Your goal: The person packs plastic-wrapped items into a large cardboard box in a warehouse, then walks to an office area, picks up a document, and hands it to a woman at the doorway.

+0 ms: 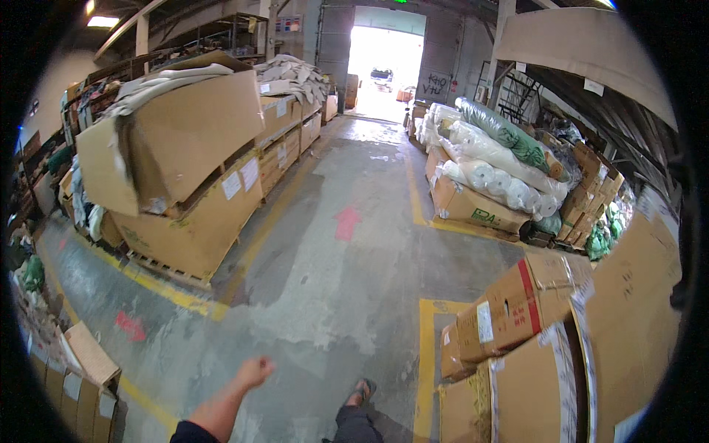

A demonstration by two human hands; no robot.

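My left hand [254, 371] swings out over the concrete floor [310, 310], its fingers loosely curled in and nothing to be seen in them. It touches nothing. My right hand is out of the picture. One sandalled foot [360, 391] steps forward below me on the walkway. Nearest on my right stand stacked brown cardboard boxes, among them one with a red stripe [491, 314] and a tall carton [628, 295] beside it.
Large open cartons [188, 214] on pallets line the left aisle, stuffed with sheet material. Plastic-wrapped rolls [487, 162] lie heaped at the right. Yellow lines and a pink arrow [347, 222] mark the floor. A bright doorway [388, 66] stands at the far end.
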